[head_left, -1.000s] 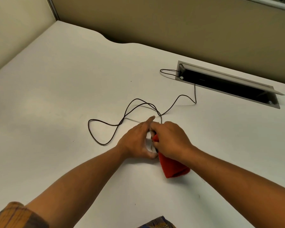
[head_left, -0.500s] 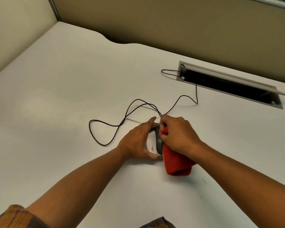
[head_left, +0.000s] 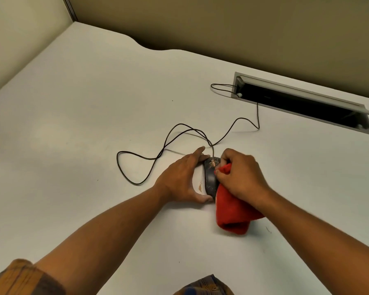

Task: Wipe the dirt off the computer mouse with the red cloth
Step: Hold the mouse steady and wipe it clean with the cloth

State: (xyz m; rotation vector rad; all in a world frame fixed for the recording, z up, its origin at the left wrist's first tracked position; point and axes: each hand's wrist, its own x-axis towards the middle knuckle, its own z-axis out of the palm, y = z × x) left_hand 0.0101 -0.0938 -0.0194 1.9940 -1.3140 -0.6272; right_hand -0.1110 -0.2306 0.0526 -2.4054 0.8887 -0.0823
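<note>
The tabletop [head_left: 94, 107] looks like a smooth, matt white laminate. The computer mouse [head_left: 210, 177] has a dark, dull plastic shell smeared with pale, chalky dirt, and a white plastic side. The red cloth [head_left: 232, 213] is soft and fuzzy, like fleece or microfibre. The cable [head_left: 136, 155] is thin, black and smooth. The cable slot [head_left: 307, 96] has a grey, satin metal-looking frame.
</note>
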